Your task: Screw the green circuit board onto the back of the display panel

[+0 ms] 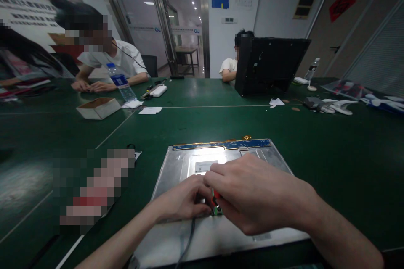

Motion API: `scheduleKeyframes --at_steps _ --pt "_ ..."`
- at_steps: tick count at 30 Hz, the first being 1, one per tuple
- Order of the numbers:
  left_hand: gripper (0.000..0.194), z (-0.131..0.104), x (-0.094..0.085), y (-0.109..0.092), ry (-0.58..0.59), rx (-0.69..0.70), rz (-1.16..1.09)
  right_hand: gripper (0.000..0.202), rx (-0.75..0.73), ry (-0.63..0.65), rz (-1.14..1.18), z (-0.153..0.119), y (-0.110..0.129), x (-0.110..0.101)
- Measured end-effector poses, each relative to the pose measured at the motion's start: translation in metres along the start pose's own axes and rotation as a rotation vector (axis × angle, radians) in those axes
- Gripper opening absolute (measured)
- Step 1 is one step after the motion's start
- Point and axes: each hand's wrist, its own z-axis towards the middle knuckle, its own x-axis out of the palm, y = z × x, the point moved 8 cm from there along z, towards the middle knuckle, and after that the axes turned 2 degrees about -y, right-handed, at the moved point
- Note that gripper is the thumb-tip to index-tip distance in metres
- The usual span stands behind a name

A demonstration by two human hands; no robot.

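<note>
Panel [172,172], silvery and shiny with a blue strip [202,146] along its far edge, lies on the table [334,168]. Right hand [255,191] curls round a red tool [215,196]; left hand [186,199] bends beside it, pinch unclear.

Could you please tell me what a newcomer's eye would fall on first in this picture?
Probably the shiny silvery panel on the green table, low in the middle, where the left hand and right hand come together by a small green circuit board. Next, perhaps, the big black device standing across the table, right of centre.
</note>
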Motion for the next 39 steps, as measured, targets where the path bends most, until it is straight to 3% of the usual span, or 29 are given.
scheduleKeyframes --at_steps 7,32,39 --pt "0.01 -0.0017 0.0035 0.008 0.027 -0.074 0.038 0.013 0.035 -0.019 -0.02 0.0008 -0.0031 0.003" --pt "0.01 -0.0008 -0.0004 0.0013 -0.017 -0.013 0.008 0.015 -0.017 -0.01 0.012 0.0 0.0003 0.0016" --pt "0.01 -0.0007 0.0033 0.0066 0.036 -0.077 0.037 0.01 0.033 -0.022 -0.007 0.0001 -0.0035 0.003"
